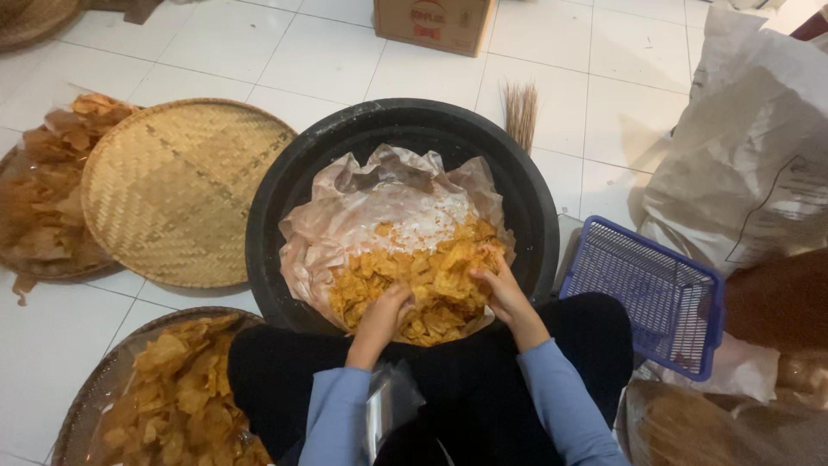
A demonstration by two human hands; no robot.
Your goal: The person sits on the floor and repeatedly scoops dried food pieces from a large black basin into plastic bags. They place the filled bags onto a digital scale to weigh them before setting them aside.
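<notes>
- The black basin sits on the white tiled floor; its near rim is hidden behind the person's dark-trousered knees and both forearms.
- To the right of the basin a big white sack runs off the frame edge, so its full shape cannot be made out.
- Left of the basin lies a round woven tray, turned face down over a second tray of brown chips that shows only in part.
- Near left of the basin another woven tray of chips is cut by the bottom edge.
- Inside the basin a crumpled translucent liner is spread, its far half bare.
- The heap of orange-yellow chips fills the near half of the liner; the heap's long axis runs left to right across the basin, and single chips point every way.
- Just right of the basin a blue plastic basket lies tilted, its mouth facing the basin.
- Beyond the basin's far rim stand a small straw whisk and a cardboard box, the box cut by the top edge.
- The right hand reaches in palm down, fingers curled into the chips; how tightly its grip closes is hidden.
- The left hand does likewise, knuckles up, fingertips buried; its grip cannot be told either.
- A clear plastic bag lies in the lap, hard to make out.
</notes>
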